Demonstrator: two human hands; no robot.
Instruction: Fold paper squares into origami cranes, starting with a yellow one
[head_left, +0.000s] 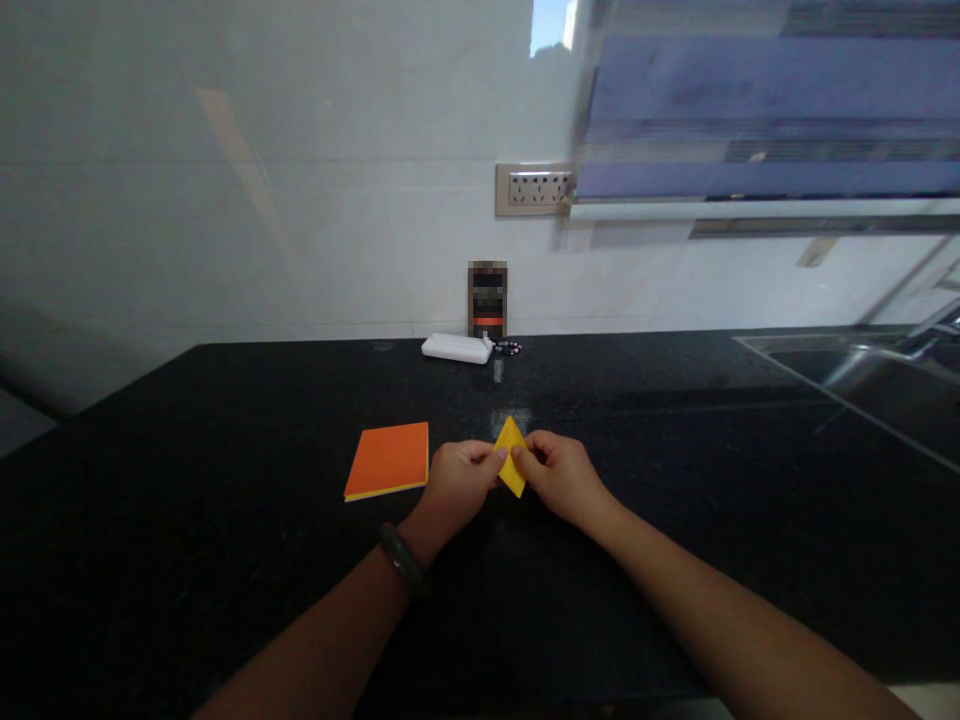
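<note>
A small yellow piece of folded paper (511,436), diamond-shaped with a point at top and bottom, is held between my two hands just over the dark countertop. My left hand (466,480) pinches its left side, thumb on top, and wears a dark bangle (405,560) at the wrist. On the right edge, my right hand (566,475) pinches the same paper with its thumb on the front face. The fingers behind the paper are mostly hidden. Left of my left hand lies a square stack of paper (388,460), orange on top with a yellow edge below.
Against the tiled wall, a white power bank-like block (457,348) lies beside a beaded strap (508,348), with a pixelated upright object (487,298) behind. A socket panel (534,190) and a blue-purple blind (765,120) are above. A sink (862,365) is at the right.
</note>
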